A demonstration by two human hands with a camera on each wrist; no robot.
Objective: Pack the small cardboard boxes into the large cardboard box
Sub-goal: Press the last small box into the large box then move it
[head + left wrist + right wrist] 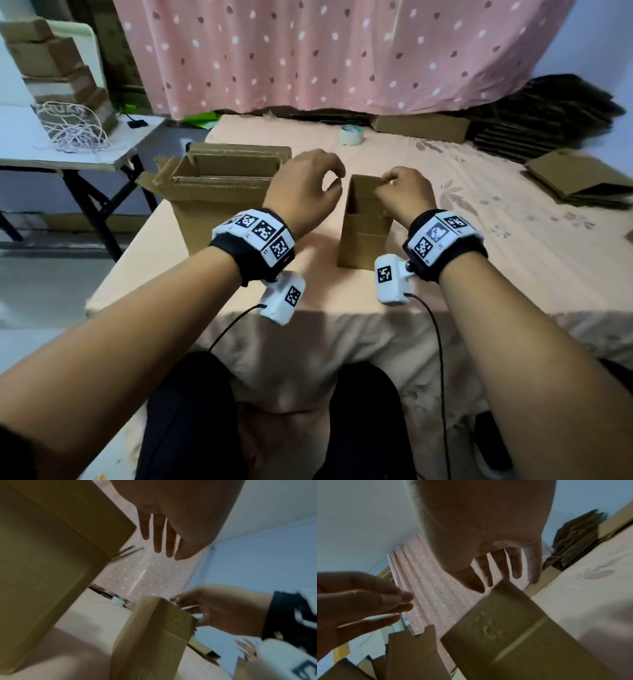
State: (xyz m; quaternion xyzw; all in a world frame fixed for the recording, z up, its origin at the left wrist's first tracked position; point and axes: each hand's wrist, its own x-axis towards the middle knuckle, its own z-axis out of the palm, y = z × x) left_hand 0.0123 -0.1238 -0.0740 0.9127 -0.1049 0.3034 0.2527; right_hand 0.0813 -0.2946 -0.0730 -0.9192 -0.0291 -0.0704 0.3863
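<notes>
Inside large cardboard box [219, 192]: upright cardboard.

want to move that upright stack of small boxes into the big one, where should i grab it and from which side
Clasp the stack of small boxes by its two broad side faces, one hand on each, coming in from left and right. It stands tall and narrow, so a top-only pinch would probably lift one box. The right hand is already at its top edge; the left hand is alongside.
</notes>
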